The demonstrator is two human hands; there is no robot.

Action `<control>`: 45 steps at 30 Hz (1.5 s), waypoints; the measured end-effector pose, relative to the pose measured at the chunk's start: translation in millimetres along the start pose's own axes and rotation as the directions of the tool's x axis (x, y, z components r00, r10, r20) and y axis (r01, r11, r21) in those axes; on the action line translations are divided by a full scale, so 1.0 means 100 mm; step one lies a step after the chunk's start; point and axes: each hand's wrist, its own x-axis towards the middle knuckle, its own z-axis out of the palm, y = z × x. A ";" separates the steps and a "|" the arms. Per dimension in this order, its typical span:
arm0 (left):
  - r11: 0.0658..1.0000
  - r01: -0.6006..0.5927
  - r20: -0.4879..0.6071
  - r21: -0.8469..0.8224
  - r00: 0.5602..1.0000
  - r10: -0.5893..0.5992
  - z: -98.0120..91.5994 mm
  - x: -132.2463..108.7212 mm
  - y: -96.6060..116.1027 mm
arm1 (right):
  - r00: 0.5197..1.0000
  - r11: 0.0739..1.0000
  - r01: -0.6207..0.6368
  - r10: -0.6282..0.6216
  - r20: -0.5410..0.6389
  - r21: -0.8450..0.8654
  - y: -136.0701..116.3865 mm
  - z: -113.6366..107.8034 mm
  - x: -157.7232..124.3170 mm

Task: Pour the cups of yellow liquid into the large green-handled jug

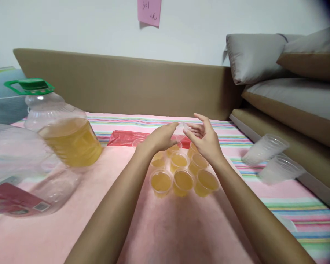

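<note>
Several clear plastic cups of yellow liquid stand in close rows on the pink cloth; one front cup [161, 182] is at the near left of the group. Over the far rows, my left hand [165, 137] has its thumb and fingers closed around a blurred clear plastic cup [182, 131]. My right hand [206, 138] faces it from the other side with fingers spread, its thumb close to or touching that cup. Both hands partly hide the cups behind them. A red plastic bag [126, 138] lies beyond the rows.
A large green-capped jug [71, 141] of yellow liquid stands at left. Nearer lies a clear bottle with a red label [19, 200]. At right, two stacks of cups [265, 149] lie tilted beside the cushions [294, 99]. A brown board [132, 86] rises behind.
</note>
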 end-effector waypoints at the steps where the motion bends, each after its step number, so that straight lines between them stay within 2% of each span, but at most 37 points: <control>1: 1.000 0.003 -0.001 -0.002 1.000 -0.003 0.00 0.00 0.00 | 1.000 1.000 0.003 -0.003 -0.001 0.004 -0.01 0.00 0.00; 4: 1.000 0.011 -0.002 -0.006 1.000 -0.011 -0.01 0.00 -0.01 | 0.999 0.998 0.044 -0.045 -0.027 -0.038 -0.05 0.01 -0.02; 9: 1.000 0.022 0.005 0.006 1.000 -0.022 -0.02 0.00 -0.03 | 0.994 0.983 0.107 -0.109 -0.001 -0.149 -0.12 -0.01 -0.02; 12: 1.000 0.001 -0.008 0.021 1.000 -0.001 -0.02 0.00 -0.03 | 0.995 0.986 0.090 -0.094 -0.017 -0.140 -0.14 -0.03 -0.02; 16: 0.998 -0.050 -0.033 0.039 0.998 0.051 -0.03 0.00 -0.02 | 0.994 0.979 0.101 -0.090 0.068 -0.177 -0.15 -0.06 -0.02; 20: 0.996 -0.088 -0.035 0.033 0.995 0.089 -0.03 0.00 0.00 | 0.997 0.983 0.070 -0.063 0.049 -0.169 -0.15 -0.07 -0.02; 25: 0.993 -0.110 -0.018 0.036 0.994 0.111 -0.02 0.02 0.00 | 0.990 0.980 0.049 -0.021 0.143 -0.195 -0.14 -0.08 -0.02; 32: 0.985 -0.152 -0.023 0.081 0.988 0.155 -0.03 0.01 0.03 | 0.976 0.955 0.087 -0.024 0.218 -0.284 -0.24 -0.12 -0.03; 36: 0.980 -0.137 -0.037 0.145 0.989 0.144 -0.04 0.03 0.06 | 0.981 0.930 0.044 0.028 0.191 -0.364 -0.30 -0.18 -0.03; 40: 0.971 -0.106 -0.094 0.213 0.987 0.129 -0.18 -0.01 0.05 | 0.986 0.923 -0.053 0.108 0.125 -0.381 -0.32 -0.25 -0.01; 45: 0.965 -0.026 -0.296 0.260 0.950 0.105 -0.53 -0.15 0.17 | 0.982 0.950 -0.163 0.183 0.051 -0.266 -0.29 -0.36 -0.01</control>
